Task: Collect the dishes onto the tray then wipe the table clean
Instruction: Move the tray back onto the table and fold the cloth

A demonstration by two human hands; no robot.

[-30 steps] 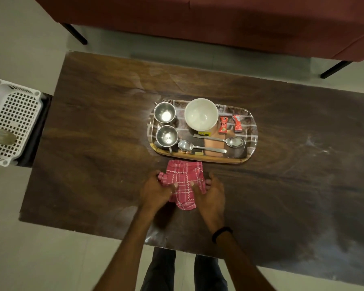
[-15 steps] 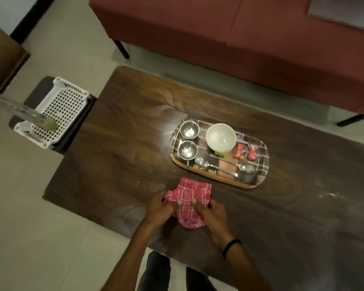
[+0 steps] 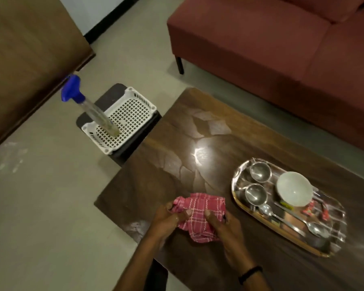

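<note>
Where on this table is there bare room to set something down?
Widest bare patch: the dark wooden table between the oval glossy tray and the white plastic basket. Another strip: behind the tray, toward the red sofa. The tray is full; left hand and right hand grip the pink checked cloth beside it.

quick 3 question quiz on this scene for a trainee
1. True or false: the left hand and right hand both hold the cloth.
2. How many steel cups are on the tray?
3. The bottle sits in: A) the tray B) the basket C) the bowl.
Key: 1 true; 2 two; 3 B.
</note>
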